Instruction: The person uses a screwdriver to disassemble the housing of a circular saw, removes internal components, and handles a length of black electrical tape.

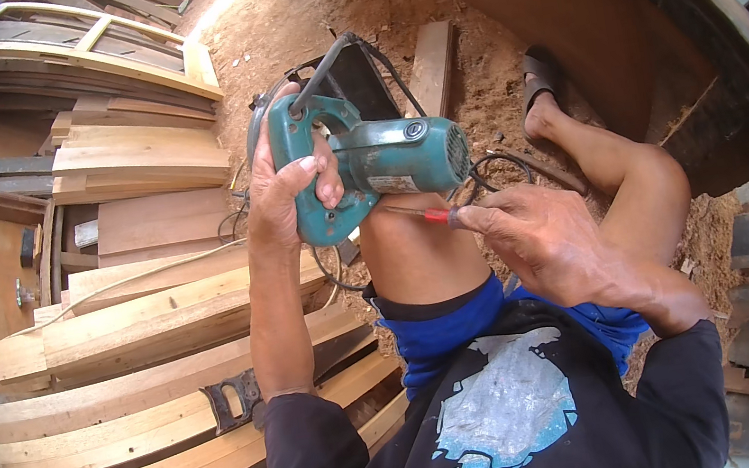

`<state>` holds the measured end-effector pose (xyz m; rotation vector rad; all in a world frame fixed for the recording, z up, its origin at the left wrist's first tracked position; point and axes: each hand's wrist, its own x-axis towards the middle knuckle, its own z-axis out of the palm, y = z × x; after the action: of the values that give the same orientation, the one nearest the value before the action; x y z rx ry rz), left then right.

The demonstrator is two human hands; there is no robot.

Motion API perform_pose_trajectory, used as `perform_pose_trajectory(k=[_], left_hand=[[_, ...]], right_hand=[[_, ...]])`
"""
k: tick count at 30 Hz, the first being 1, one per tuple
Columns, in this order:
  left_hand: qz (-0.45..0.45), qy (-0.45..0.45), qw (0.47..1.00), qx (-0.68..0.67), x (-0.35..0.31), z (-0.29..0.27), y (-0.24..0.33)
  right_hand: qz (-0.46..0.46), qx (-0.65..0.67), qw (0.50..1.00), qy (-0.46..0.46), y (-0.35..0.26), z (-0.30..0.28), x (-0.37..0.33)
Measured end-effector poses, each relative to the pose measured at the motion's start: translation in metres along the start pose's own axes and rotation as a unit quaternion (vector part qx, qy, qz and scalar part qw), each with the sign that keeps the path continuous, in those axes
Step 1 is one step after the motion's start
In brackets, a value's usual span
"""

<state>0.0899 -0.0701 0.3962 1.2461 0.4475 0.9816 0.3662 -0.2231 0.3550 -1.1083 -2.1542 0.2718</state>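
Observation:
My left hand is closed around the rear handle of a teal circular saw, holding it up above my bent knee. The motor housing points to the right, and the dark metal base plate shows behind it. A rounded guard is partly visible beyond my left fingers. In my right hand is a screwdriver with a red handle, gripped between thumb and fingers. Its thin shaft reaches left to the lower edge of the saw's handle; whether the tip sits in a screw I cannot make out.
Stacked planks fill the left side, with a handsaw lying across them. A pale cable crosses the wood. Sawdust covers the ground, where a loose board lies. A large curved brown panel stands at right.

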Motion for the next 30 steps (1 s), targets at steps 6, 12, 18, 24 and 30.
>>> perform_pose_trajectory(k=[6, 12, 18, 24, 30], left_hand=[[-0.004, 0.002, 1.000, 0.015, 0.000, 0.010, 0.002], [-0.002, 0.015, 1.000, 0.019, 0.000, 0.012, 0.002], [0.001, 0.002, 1.000, 0.029, 0.002, 0.014, 0.002], [-0.038, -0.045, 0.994, 0.088, 0.025, 0.040, 0.027], [-0.032, -0.076, 0.986, 0.145, 0.054, 0.064, 0.051]], right_hand=[[0.002, -0.014, 1.000, 0.003, 0.000, 0.008, 0.006], [0.009, -0.026, 1.000, -0.004, 0.001, 0.009, 0.008], [-0.018, -0.096, 0.995, 0.010, 0.001, 0.008, 0.010], [0.004, -0.051, 0.998, 0.031, -0.002, -0.010, 0.012], [0.027, -0.018, 0.996, 0.081, -0.015, -0.031, 0.016]])
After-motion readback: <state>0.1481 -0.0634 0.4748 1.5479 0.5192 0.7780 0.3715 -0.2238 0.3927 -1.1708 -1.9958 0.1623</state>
